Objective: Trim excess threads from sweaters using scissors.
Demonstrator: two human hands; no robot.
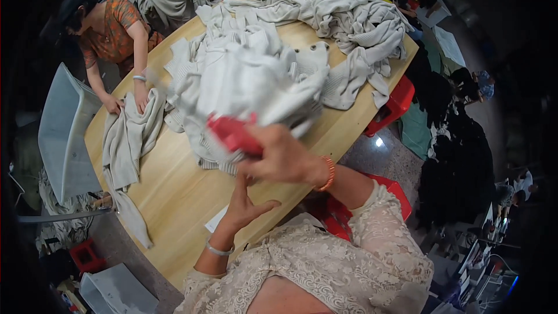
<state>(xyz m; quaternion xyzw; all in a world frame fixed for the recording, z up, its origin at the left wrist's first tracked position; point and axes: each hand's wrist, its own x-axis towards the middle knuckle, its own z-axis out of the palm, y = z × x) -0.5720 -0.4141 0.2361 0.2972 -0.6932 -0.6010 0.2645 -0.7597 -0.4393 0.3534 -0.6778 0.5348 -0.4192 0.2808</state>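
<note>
My right hand, with an orange beaded bracelet at its wrist, is closed on a bright red object. Motion blurs that object, and I cannot make out its kind. Just below, my left hand has its thumb stretched away from the fingers and appears to hold nothing; the right hand partly covers its fingertips. A big heap of pale grey knit garments lies right beyond my hands, with ribbed edges and a few dark round buttons showing. The heap rests on a light wooden table.
Across at the left, a co-worker handles a grey knit garment. More knitwear covers the table's far right. A white paper lies near me. Red stools stand at the right edge, and a pale plastic bin stands left.
</note>
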